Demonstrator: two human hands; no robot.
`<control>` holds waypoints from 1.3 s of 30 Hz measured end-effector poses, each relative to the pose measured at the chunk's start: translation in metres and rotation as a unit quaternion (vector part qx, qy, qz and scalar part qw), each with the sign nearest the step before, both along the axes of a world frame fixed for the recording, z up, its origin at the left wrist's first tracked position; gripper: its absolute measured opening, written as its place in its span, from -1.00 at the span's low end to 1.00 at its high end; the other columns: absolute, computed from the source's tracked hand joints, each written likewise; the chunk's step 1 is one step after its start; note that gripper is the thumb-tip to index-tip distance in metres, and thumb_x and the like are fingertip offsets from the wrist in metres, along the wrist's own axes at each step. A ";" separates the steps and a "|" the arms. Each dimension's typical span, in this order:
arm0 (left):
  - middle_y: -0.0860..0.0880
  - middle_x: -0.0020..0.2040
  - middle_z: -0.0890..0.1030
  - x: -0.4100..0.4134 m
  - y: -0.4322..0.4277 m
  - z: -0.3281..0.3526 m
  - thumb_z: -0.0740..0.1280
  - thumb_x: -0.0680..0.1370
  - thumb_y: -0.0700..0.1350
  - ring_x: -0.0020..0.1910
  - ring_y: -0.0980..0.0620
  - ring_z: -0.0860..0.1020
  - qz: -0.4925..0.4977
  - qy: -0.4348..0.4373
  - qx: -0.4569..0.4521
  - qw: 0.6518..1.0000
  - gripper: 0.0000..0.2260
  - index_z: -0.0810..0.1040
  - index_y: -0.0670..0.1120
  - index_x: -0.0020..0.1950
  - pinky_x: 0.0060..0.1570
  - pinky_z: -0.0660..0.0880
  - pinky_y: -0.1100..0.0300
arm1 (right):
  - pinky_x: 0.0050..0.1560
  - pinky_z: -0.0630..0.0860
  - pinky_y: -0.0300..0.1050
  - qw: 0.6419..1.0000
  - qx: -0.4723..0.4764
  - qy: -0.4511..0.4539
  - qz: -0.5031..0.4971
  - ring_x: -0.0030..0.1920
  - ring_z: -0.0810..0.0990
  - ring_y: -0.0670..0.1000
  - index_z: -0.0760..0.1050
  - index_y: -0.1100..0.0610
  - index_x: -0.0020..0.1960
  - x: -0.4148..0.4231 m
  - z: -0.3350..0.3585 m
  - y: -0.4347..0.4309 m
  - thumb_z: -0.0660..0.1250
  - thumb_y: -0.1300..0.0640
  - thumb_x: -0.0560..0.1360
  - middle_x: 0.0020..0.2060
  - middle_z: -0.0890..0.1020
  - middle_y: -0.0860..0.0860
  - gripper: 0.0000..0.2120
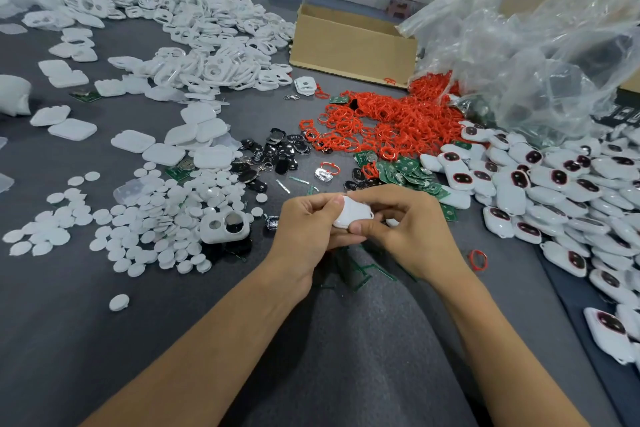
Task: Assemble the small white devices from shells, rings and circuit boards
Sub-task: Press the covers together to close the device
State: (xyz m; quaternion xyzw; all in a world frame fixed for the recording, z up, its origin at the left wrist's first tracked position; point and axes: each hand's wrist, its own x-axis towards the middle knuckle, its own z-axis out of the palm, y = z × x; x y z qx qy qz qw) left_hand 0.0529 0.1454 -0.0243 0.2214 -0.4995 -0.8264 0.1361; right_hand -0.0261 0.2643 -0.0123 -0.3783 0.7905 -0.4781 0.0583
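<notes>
Grey covering runs over the whole table (69, 322), and parts lie in sorted heaps, probably to keep each reach short: shells (194, 21) at the far left, red rings (391, 118) in the centre, green boards (405, 173) just beside them, discs (156, 218) at the near left, and finished devices (540, 184) banked along the right. Both hands meet at the near middle with one white device (353, 213) between them. The left hand (304, 225) curls round its left end, thumb on top. The right hand (412, 229) pinches the right end, thumb pressed on the near edge. Gripping from both sides likely serves to squeeze the halves together. The forearms angle inward. Fingers hide the seam.
</notes>
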 end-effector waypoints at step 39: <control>-0.09 -0.18 0.71 0.004 0.006 -0.005 0.32 0.56 -0.35 -0.15 -0.01 0.69 -0.039 0.106 -0.107 0.988 -0.91 0.58 -0.22 0.01 -0.16 0.65 0.15 | -0.28 0.44 -0.29 0.933 -0.130 -0.335 -0.002 -0.34 0.49 -0.02 0.68 0.18 -0.24 -0.014 0.000 0.011 0.44 0.24 0.24 -0.35 0.61 0.13 -0.90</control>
